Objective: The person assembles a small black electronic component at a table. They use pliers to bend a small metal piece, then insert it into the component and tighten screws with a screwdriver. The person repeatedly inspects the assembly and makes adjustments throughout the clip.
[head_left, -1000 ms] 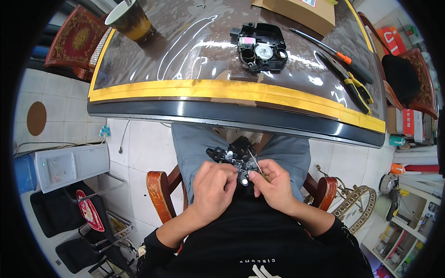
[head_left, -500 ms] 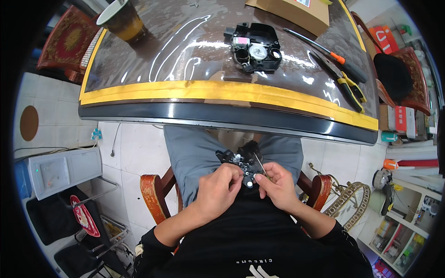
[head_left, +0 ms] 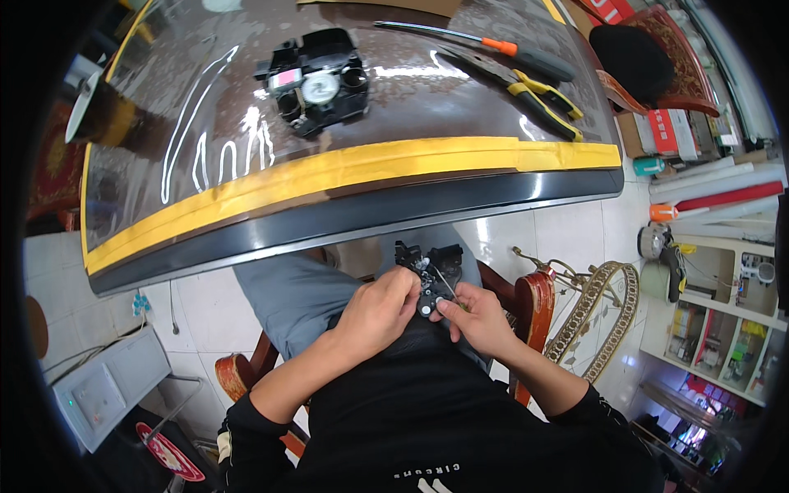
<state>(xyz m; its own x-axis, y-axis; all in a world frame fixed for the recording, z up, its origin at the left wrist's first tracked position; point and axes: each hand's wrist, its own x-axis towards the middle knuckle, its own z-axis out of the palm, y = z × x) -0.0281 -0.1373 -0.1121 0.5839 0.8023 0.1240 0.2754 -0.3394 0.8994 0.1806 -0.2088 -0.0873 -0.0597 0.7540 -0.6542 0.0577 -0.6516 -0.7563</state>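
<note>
Over my lap is a black plastic mechanical part (head_left: 427, 297) with small metallic and light round pieces on it. My left hand (head_left: 380, 306) is closed on its left side, fingertips bent inward against it. On the lower right side, my right hand (head_left: 479, 319) pinches a thin metal rod (head_left: 445, 284) that slants up and left across the part. The rod's lower end is hidden in my right fingers, so its kind is unclear.
On the table ahead lie a black plastic housing (head_left: 320, 86) with a white disc, a screwdriver (head_left: 499, 47) and yellow-black pliers (head_left: 546, 103). A cup (head_left: 103, 115) stands at the left. Yellow tape (head_left: 362, 164) lines the table edge. Chair arms (head_left: 536, 316) flank me.
My view has turned and shifted to the right, so the table now appears slanted and further left. Both hands keep their hold on the mechanical part and the thin rod.
</note>
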